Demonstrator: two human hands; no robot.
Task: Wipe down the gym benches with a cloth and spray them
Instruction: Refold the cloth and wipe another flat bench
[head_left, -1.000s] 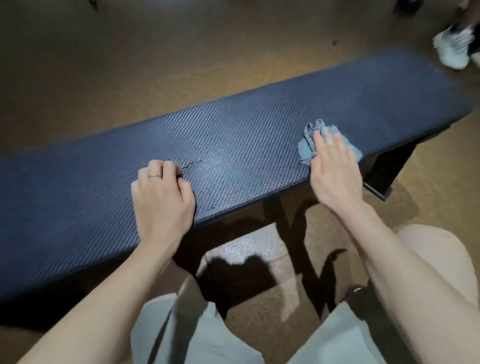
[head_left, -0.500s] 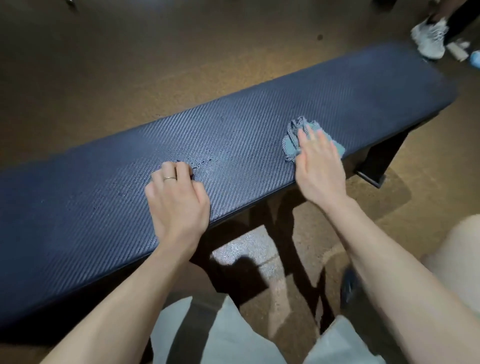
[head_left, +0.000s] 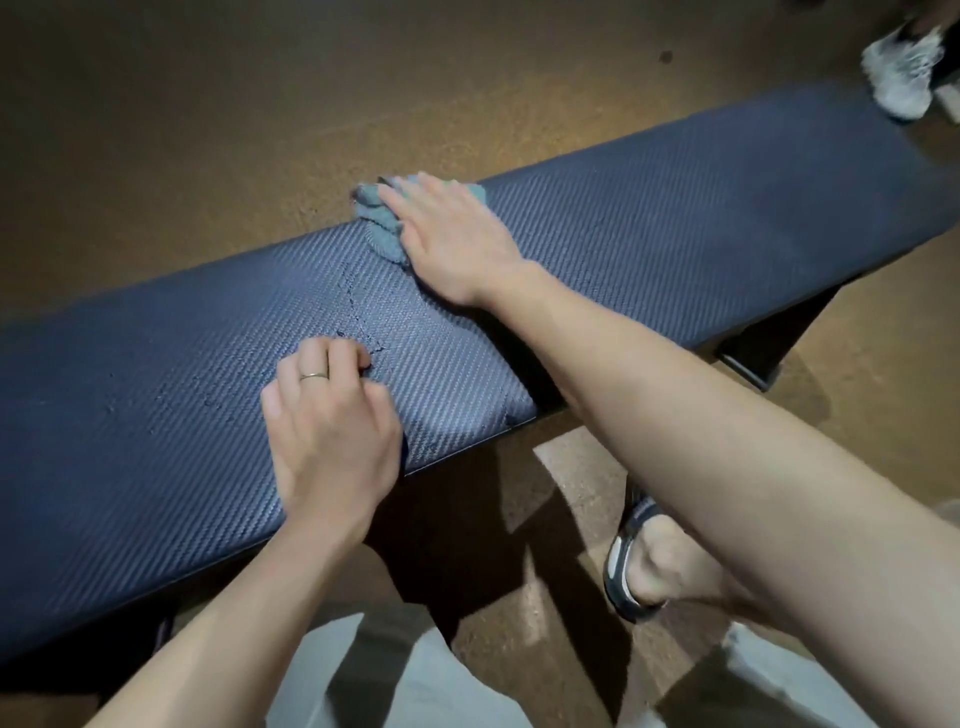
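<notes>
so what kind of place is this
Most likely a gym floor. The long padded bench with textured dark blue upholstery looks like workout equipment, the speckled brown floor looks like rubber gym flooring, and someone's white trainer stands at the bench's far end.

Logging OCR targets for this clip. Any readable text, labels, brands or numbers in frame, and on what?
None readable.
bench pad: woven pattern only, no label.
cloth: no tag visible.
ring on the left hand: plain band.
sandal: no legible mark.
white sneaker: too blurred to tell.
</notes>
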